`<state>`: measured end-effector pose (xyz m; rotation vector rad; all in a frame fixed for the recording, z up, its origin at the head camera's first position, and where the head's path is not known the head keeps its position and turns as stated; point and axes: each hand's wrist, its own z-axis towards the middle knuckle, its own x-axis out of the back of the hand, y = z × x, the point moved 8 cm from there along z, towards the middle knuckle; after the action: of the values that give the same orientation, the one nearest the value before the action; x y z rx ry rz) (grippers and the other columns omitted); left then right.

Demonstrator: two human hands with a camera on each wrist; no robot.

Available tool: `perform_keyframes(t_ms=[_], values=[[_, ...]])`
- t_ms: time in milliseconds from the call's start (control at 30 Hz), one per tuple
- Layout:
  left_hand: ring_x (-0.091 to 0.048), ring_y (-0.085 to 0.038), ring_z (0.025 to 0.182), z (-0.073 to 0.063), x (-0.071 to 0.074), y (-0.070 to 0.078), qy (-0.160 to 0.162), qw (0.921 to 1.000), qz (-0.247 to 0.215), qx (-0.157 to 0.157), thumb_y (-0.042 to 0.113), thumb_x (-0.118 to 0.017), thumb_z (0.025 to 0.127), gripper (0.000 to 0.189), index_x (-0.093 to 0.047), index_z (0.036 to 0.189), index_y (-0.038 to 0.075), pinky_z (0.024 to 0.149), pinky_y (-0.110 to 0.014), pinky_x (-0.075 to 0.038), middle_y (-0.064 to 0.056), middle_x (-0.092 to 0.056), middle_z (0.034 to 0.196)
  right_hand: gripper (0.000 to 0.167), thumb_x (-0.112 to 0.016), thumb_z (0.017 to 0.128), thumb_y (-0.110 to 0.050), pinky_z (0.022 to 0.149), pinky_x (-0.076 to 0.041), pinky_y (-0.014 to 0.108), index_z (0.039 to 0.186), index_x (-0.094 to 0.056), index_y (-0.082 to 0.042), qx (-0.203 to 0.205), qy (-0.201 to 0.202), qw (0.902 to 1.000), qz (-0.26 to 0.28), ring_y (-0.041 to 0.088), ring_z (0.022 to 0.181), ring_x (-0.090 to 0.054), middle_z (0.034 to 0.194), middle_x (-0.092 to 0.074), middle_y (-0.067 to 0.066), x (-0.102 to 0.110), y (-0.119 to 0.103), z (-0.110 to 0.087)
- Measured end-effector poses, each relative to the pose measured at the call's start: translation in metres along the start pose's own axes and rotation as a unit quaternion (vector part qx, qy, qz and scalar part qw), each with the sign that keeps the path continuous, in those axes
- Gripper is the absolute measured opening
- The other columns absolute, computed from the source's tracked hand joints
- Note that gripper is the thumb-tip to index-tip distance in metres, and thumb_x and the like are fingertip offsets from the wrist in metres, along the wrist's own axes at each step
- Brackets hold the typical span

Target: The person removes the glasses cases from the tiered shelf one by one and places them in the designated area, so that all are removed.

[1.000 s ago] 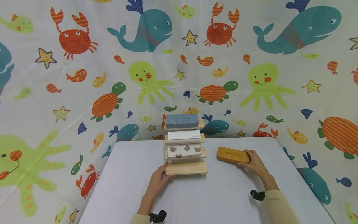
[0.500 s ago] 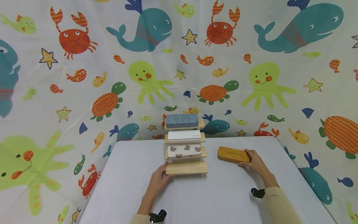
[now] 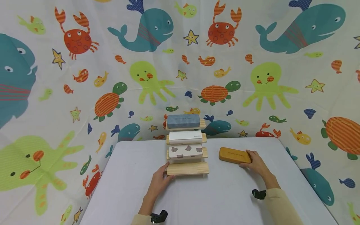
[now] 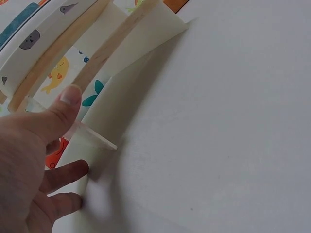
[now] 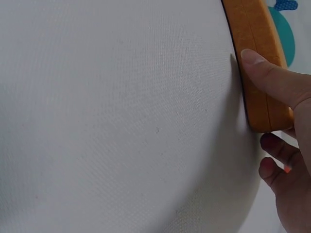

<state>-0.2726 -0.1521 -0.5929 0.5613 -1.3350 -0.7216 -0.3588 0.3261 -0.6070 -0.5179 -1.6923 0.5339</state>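
Observation:
A tiered wooden rack [image 3: 187, 168] stands at the middle of the table in the head view. My left hand [image 3: 159, 182] holds the left end of its lowest shelf, the thumb on the front edge; the other fingers partly show below in the left wrist view. On the upper shelves lie a blue case [image 3: 183, 121], a white case [image 3: 185, 137] and a bear-print case [image 3: 185, 152]. To the right, my right hand [image 3: 257, 164] grips the right end of a mustard-yellow glasses case [image 3: 234, 155]. Its thumb [image 5: 267, 75] lies along the case's side in the right wrist view.
A white cloth covers the table [image 3: 197, 200]. Behind it and at both sides hangs a curtain [image 3: 180, 47] printed with sea animals. The rack stands close to the curtain at the table's back edge.
The yellow case and my right hand have shifted very slightly to the right. My left hand stays at the rack. The curtain's left part has swung inward to the right.

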Motion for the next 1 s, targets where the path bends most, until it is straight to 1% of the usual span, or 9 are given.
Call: perform_keyframes(t_ms=[300,400,433,633,867,1000], values=[[-0.055,-0.036,0.134,0.000,-0.001,-0.003,-0.006,0.9999,-0.005,0.010,0.038,-0.079,0.085,0.075,-0.050,0.145,0.004,0.109,-0.051,-0.047,-0.017,-0.057,0.145,0.108,-0.081,0.082,-0.044,0.117,-0.023,0.069,0.155,-0.020,0.007,-0.015,-0.005,0.9998,0.009,0.054,0.138,-0.030,0.151,-0.024,0.038,-0.003,0.000,-0.003],[-0.054,-0.034,0.135,0.000,-0.002,-0.004,-0.008,0.9998,-0.008,0.019,0.038,-0.079,0.085,0.075,-0.050,0.146,0.005,0.111,-0.050,-0.046,-0.015,-0.056,0.146,0.109,-0.081,0.083,-0.045,0.116,-0.024,0.070,0.155,-0.019,0.008,-0.019,-0.005,0.9998,0.004,0.055,0.137,-0.029,0.151,-0.022,0.039,-0.004,-0.001,-0.005],[-0.054,-0.035,0.134,0.000,-0.002,-0.004,-0.007,0.9998,-0.007,0.015,0.038,-0.079,0.085,0.075,-0.050,0.146,0.005,0.110,-0.051,-0.046,-0.015,-0.056,0.146,0.109,-0.081,0.083,-0.045,0.116,-0.024,0.070,0.156,-0.019,0.007,-0.020,-0.004,0.9998,0.002,0.054,0.137,-0.029,0.151,-0.022,0.038,-0.004,-0.001,-0.005],[-0.055,-0.037,0.133,0.000,-0.001,-0.001,-0.002,1.0000,-0.004,0.005,0.038,-0.078,0.085,0.074,-0.051,0.144,0.002,0.109,-0.053,-0.046,-0.018,-0.057,0.145,0.110,-0.081,0.081,-0.047,0.114,-0.027,0.071,0.156,-0.020,0.006,-0.011,0.011,0.9998,-0.012,0.054,0.136,-0.029,0.150,-0.022,0.038,0.001,-0.006,-0.006],[-0.052,-0.036,0.136,0.001,-0.001,-0.002,-0.010,0.9997,-0.009,0.021,0.039,-0.077,0.086,0.075,-0.049,0.146,0.005,0.112,-0.052,-0.044,-0.016,-0.055,0.147,0.107,-0.078,0.083,-0.049,0.113,-0.028,0.071,0.155,-0.022,0.007,0.004,0.021,0.9997,-0.015,0.055,0.137,-0.029,0.150,-0.023,0.039,0.007,-0.014,-0.005],[-0.053,-0.036,0.135,0.001,0.000,0.000,-0.009,0.9998,-0.012,0.014,0.039,-0.078,0.085,0.075,-0.050,0.146,0.004,0.111,-0.052,-0.045,-0.017,-0.056,0.146,0.107,-0.077,0.083,-0.052,0.113,-0.029,0.071,0.154,-0.023,0.008,0.005,0.025,0.9996,-0.016,0.056,0.137,-0.029,0.150,-0.024,0.040,0.009,-0.014,-0.006]])
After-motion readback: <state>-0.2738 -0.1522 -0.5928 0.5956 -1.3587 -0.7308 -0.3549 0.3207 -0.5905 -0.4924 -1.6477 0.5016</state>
